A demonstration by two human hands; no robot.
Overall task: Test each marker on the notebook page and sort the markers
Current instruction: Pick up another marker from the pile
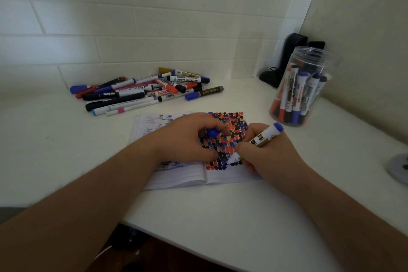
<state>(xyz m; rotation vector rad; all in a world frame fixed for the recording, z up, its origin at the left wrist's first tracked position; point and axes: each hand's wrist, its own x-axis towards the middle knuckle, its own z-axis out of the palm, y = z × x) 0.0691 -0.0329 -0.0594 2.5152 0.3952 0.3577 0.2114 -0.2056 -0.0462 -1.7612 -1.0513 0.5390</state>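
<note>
An open notebook [181,179] lies on the white desk, its right page covered with red, blue, black and yellow dabs. My right hand [269,157] grips a blue-ended marker [265,137] with its tip down on the lower part of that page. My left hand [185,139] rests on the notebook and pinches the marker's blue cap [213,132]. A pile of several markers [141,93] lies at the back left. A clear plastic jar [302,88] at the right holds several more markers upright.
Tiled wall runs close behind the pile. Black objects [287,59] stand in the corner behind the jar. A grey round fitting [399,166] sits at the far right desk edge. The desk's front edge [176,236] drops off below my left forearm.
</note>
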